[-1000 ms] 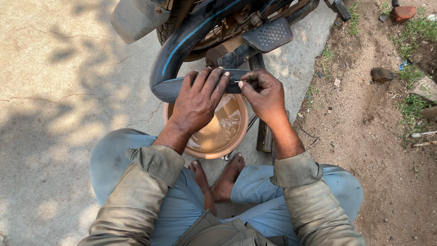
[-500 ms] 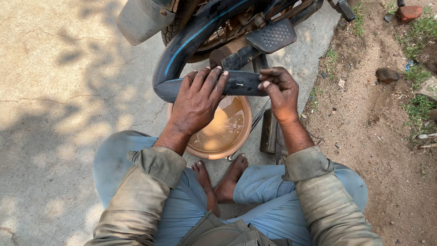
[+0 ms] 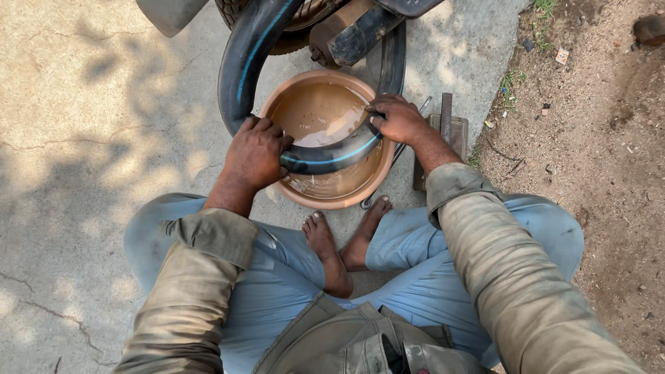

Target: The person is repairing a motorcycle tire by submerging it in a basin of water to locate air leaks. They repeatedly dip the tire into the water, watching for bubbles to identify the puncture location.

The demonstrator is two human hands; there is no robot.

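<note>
Hands are closed on a black inner tube (image 3: 325,158) that is pressed down into the muddy water of a tan basin (image 3: 305,199), the left hand (image 3: 255,154) gripped at the basin's near-left rim and the right hand (image 3: 396,119) clasped at its right rim.

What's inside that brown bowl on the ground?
The bowl holds muddy water. A black inner tube, gripped by both hands, dips across it. The bottom cannot be seen through the murk and tube.
</note>
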